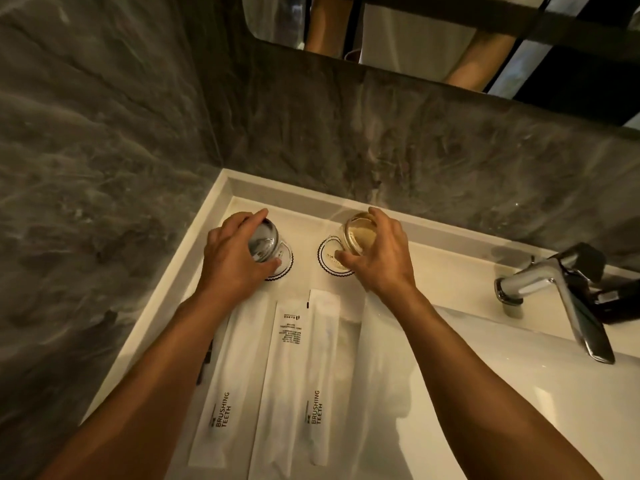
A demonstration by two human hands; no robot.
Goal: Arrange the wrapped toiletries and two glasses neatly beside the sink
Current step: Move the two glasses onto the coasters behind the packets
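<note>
A person's left hand (pixel 231 252) is gripping a clear glass (pixel 265 244), fingers wrapped around it, over a round paper coaster (pixel 284 263). The right hand (pixel 375 252) is clasping a second glass (pixel 360 233), tilted over another coaster (pixel 329 258). Just below both grips, wrapped toothbrush packets (pixel 221 407) are lying side by side on the white counter (pixel 433 271).

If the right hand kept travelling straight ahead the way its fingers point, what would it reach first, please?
The right hand, gripping a glass, would probably meet the raised back rim of the basin ledge first, then the marble wall; depth is uncertain.
</note>
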